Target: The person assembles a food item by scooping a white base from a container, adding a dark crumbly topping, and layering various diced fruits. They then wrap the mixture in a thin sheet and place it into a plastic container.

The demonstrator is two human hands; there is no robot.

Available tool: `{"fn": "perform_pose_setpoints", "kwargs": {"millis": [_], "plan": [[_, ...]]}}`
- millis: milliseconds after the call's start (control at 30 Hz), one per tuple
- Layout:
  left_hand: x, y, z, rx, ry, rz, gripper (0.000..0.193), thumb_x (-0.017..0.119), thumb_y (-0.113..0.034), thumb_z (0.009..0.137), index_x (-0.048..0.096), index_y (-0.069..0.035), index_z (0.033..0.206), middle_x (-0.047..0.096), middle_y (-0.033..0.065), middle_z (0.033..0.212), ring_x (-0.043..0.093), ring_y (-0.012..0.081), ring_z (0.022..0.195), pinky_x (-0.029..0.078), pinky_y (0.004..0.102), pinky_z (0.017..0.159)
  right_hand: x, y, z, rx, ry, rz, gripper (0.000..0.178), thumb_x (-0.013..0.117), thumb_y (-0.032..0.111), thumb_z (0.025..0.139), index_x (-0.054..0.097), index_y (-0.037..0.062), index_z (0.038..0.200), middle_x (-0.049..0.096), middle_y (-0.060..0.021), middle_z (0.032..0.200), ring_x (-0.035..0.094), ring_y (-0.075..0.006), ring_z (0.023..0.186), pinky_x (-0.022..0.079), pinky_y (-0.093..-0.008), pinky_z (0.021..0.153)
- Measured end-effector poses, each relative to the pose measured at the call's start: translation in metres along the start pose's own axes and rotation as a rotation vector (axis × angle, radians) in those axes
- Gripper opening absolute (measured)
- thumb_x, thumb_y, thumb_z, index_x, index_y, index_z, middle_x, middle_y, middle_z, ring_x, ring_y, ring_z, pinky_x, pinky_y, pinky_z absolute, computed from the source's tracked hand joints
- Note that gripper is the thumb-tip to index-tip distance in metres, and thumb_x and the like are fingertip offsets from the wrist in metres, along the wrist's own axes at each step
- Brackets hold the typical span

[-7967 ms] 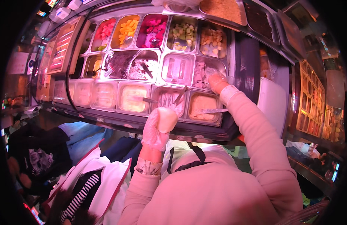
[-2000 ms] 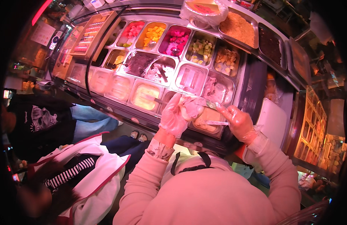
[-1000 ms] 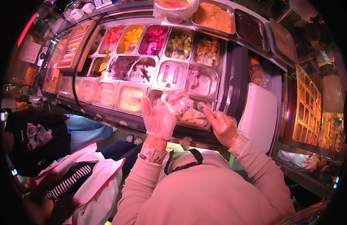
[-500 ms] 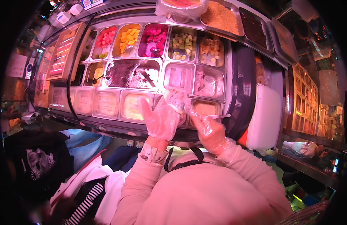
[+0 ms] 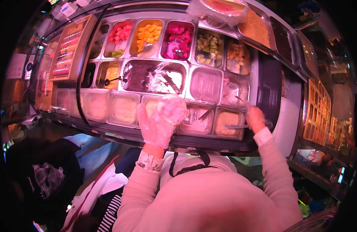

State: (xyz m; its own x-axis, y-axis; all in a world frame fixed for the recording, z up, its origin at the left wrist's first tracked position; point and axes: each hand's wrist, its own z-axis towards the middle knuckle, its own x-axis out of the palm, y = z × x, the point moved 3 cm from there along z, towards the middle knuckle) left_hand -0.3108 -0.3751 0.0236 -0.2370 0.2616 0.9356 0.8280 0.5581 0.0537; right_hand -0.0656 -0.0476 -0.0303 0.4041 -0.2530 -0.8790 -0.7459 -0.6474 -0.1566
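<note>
My left hand (image 5: 153, 123), in a clear glove, is palm up with its thumb raised. On its fingers rests a pale round wrapper topped with whitish paste (image 5: 172, 110). My right hand (image 5: 256, 120), also gloved, is closed around a thin utensil whose far end reaches into the metal pan of pale mauve paste (image 5: 235, 91); its tip is hard to make out. Below that pan is a pan of tan paste (image 5: 226, 120) with a spatula (image 5: 236, 126) lying across it. A pan of pinkish paste (image 5: 197, 123) holds a dark-handled utensil.
Across the back stand pans of pink fruit cubes (image 5: 120, 34), yellow cubes (image 5: 149, 33) and magenta cubes (image 5: 178, 36). A wide pan of dark paste (image 5: 143, 75) lies mid-counter. Trays of crumbs (image 5: 253, 29) sit far right. At left, a person in black (image 5: 43, 178) is close to the counter.
My right hand has left the wrapper and moved right with its utensil to the mauve paste pan. The left hand still holds the wrapper. The view has shifted, so the counter appears farther right.
</note>
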Motion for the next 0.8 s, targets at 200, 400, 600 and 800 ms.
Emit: {"fn": "perform_pose_setpoints", "kwargs": {"millis": [200,400,600,800], "plan": [[-0.046,-0.020,-0.032,-0.040,0.015,-0.245,0.078,0.062,-0.055,0.098,0.037,-0.001,0.148,0.036,0.0233,0.159,0.036,0.0464,0.145,0.035,0.0641,0.113,-0.052,0.160,0.048,-0.494,-0.300,0.042,0.021,0.061,0.023,0.094,0.073,0.0069,0.100,0.069,-0.0171,0.107,0.063,-0.0363,0.105,0.048,-0.0512,0.093],[-0.020,-0.040,-0.044,0.003,-0.079,-0.086,0.071,0.068,-0.059,0.092,0.046,-0.005,0.132,0.053,0.0149,0.131,0.054,0.0350,0.120,0.049,0.0429,0.093,-0.003,0.353,0.103,-0.515,-0.021,0.251,0.034,0.071,0.014,0.084,0.073,-0.0037,0.113,0.071,-0.0245,0.107,0.070,-0.0416,0.099,0.055,-0.0492,0.086],[-0.064,-0.072,-0.053,0.090,0.113,-0.269,0.068,0.066,-0.050,0.096,0.043,-0.002,0.139,0.048,0.0181,0.144,0.046,0.0396,0.134,0.043,0.0517,0.106,-0.015,0.356,0.104,-0.590,-0.058,0.206,0.022,0.061,0.015,0.089,0.076,0.0009,0.096,0.074,-0.0230,0.099,0.074,-0.0396,0.086,0.059,-0.0495,0.073],[-0.063,-0.083,-0.047,0.073,-0.048,-0.056,0.075,0.062,-0.057,0.096,0.044,0.000,0.141,0.050,0.0203,0.144,0.048,0.0394,0.133,0.043,0.0510,0.103,-0.041,0.378,0.093,-0.990,-0.261,0.002,0.021,0.050,0.013,0.098,0.061,0.0042,0.113,0.069,-0.0209,0.096,0.070,-0.0410,0.084,0.057,-0.0508,0.071]]}}
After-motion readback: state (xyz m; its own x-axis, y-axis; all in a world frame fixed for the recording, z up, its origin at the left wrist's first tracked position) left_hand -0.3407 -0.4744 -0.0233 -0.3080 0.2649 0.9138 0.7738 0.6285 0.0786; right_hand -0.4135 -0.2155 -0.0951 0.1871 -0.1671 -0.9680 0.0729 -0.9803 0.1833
